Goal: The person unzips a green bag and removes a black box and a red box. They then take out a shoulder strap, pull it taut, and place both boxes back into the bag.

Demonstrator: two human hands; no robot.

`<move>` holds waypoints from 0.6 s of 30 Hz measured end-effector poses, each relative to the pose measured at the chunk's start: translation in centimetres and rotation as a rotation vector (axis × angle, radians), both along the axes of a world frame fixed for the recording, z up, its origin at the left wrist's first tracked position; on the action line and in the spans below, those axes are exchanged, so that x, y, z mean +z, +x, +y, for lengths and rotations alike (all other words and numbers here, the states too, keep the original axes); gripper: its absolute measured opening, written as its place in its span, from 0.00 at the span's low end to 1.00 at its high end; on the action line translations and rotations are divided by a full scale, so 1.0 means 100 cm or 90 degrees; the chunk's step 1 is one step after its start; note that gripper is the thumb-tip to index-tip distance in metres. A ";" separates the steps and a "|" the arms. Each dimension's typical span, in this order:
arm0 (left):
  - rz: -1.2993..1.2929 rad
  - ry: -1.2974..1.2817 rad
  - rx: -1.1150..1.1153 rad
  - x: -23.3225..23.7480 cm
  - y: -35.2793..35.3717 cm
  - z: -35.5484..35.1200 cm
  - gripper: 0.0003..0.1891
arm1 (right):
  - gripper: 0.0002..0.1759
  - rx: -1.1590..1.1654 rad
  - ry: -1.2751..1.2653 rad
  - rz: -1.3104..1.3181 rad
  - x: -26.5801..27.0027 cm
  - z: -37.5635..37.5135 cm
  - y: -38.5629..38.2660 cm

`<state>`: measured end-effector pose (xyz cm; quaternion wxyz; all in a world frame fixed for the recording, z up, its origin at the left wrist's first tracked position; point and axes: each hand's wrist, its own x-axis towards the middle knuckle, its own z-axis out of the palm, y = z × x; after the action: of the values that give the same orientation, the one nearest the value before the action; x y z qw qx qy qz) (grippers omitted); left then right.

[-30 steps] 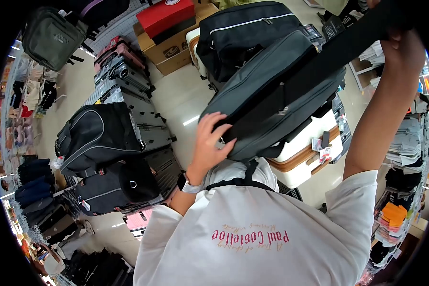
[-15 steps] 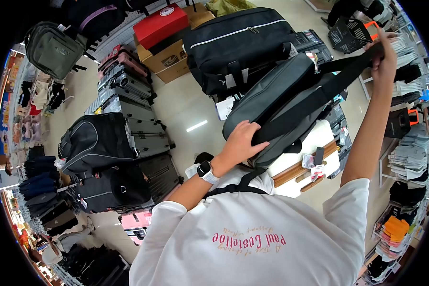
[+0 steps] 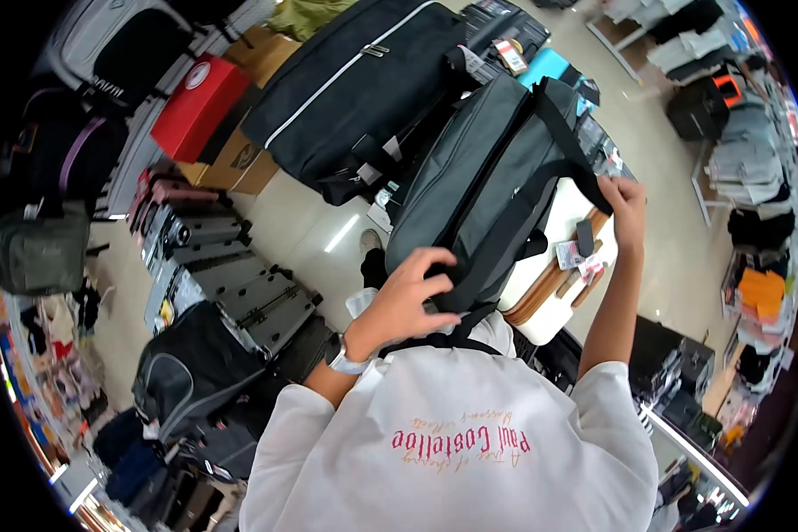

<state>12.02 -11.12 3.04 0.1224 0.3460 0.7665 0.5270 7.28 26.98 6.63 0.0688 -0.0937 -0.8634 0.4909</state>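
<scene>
A dark grey bag (image 3: 470, 151) with wide black straps lies tilted in front of my chest. My left hand (image 3: 410, 297) is at its near end, fingers spread and curved beside the black strap; whether the fingertips touch the bag is hard to tell. On the right, my right hand (image 3: 623, 199) is closed round the black strap (image 3: 550, 191), which runs back to the bag. Beneath the strap stands a cream suitcase (image 3: 541, 321) with brown trim and hanging tags (image 3: 569, 255).
Beyond the bag lies a large black duffel (image 3: 337, 84) with a white zip. A red box (image 3: 199, 105) sits on cartons at the upper left. Grey suitcases (image 3: 257, 297) and a black backpack (image 3: 191, 372) stand left. Clothes racks (image 3: 745, 168) line the right.
My right hand has come down and closer, lowering the strap. My left hand has come off the bag's near edge, its fingers spread. The view has turned, shifting the surroundings.
</scene>
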 end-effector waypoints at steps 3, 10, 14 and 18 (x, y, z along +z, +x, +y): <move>-0.081 0.008 -0.161 -0.003 -0.011 -0.014 0.18 | 0.17 -0.165 -0.217 0.051 -0.057 0.018 0.046; -0.169 -0.019 -0.311 -0.011 -0.033 -0.010 0.12 | 0.19 -0.364 0.116 -0.006 -0.120 0.016 0.102; -0.147 -0.049 -0.367 -0.007 -0.035 0.000 0.13 | 0.16 -0.435 0.015 -0.136 -0.105 -0.032 0.103; -0.084 -0.054 -0.474 -0.010 -0.037 0.019 0.08 | 0.09 -0.427 0.001 -0.003 -0.040 -0.132 0.103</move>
<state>8.29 -9.23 2.03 0.3688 0.5607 0.6002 0.4351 17.60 13.82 2.67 0.2245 -0.3736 -0.7852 0.4399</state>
